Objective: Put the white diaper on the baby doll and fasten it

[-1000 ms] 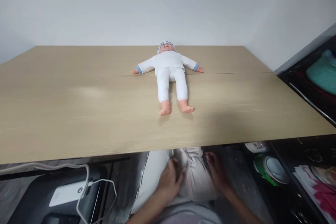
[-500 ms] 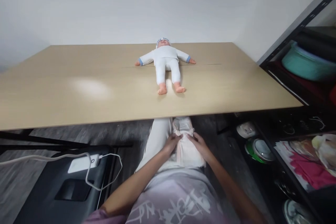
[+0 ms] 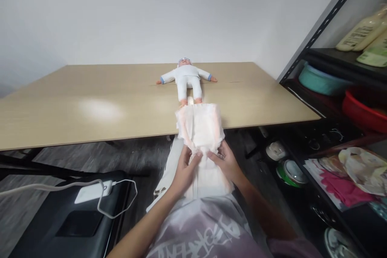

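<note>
A white diaper [image 3: 204, 127] with pale pink side strips is spread open lengthwise above my lap, its far end overlapping the table's front edge. My left hand [image 3: 189, 163] grips its narrow middle from the left, thumb on top. From the other side my right hand [image 3: 224, 159] pinches the same middle part, thumb on top and fingers underneath. Beyond the diaper a baby doll [image 3: 189, 78] in a white outfit with blue cuffs lies on its back, arms spread and feet towards me. The diaper's far end comes close to the doll's feet.
The doll lies on a wooden table [image 3: 90, 117]. On the left, a black seat [image 3: 39, 217] carries a white power bank [image 3: 93, 191] with a cable and a dark phone [image 3: 80, 223]. Black shelves on the right hold a teal basin [image 3: 323, 80] and a red basin [image 3: 364, 109].
Both hands have raised the diaper from the lap, and its far part now extends forward over the table edge. The view has tilted up and shows more wall and shelf.
</note>
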Demonstrator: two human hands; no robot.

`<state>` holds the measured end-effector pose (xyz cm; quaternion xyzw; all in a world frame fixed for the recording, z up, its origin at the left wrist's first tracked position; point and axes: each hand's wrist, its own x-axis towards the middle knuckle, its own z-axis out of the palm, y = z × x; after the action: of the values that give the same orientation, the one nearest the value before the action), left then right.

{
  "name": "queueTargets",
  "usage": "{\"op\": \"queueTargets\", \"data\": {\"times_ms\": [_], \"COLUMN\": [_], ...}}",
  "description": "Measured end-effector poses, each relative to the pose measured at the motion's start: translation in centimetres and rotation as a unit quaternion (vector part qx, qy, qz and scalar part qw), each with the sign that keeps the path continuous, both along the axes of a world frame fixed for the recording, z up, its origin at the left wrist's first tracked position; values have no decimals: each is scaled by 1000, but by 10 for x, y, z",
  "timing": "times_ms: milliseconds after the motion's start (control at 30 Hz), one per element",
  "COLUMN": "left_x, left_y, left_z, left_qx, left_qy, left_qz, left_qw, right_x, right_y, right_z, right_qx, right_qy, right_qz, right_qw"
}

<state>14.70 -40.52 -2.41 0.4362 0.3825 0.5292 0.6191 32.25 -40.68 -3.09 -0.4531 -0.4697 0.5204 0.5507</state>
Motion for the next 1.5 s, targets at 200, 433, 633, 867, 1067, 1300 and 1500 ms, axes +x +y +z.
{"op": "queueTargets", "data": {"times_ms": [200, 433, 633, 867, 1067, 1300, 1500], "left_x": [-8, -7, -7, -33, -95, -102, -64], "left_y": [28, 42, 43, 49, 85, 247, 339], "left_z": [-13, -8, 3, -14, 31, 61, 57], "left_qx": [-128, -235, -265, -134, 80, 343, 457], "left_qy": [-39, -62, -97, 50, 383, 599, 589], "left_qz": [-7, 23, -33, -59, -143, 85, -159], "left_qw": [991, 970, 959, 988, 909, 718, 647], "right_x": [-3, 5, 4, -14, -16, -13, -14], "right_y": [33, 34, 57, 140, 161, 167, 169], "right_z": [-18, -26, 23, 25, 15, 13, 13], "right_qx": [3, 83, 238, 184, 193, 202, 207], "right_qy": [-47, -204, -392, -548, -555, -545, -542], "right_qz": [1, -166, -129, 93, 124, 142, 151], "right_qw": [999, 961, 879, 810, 800, 801, 800]}}
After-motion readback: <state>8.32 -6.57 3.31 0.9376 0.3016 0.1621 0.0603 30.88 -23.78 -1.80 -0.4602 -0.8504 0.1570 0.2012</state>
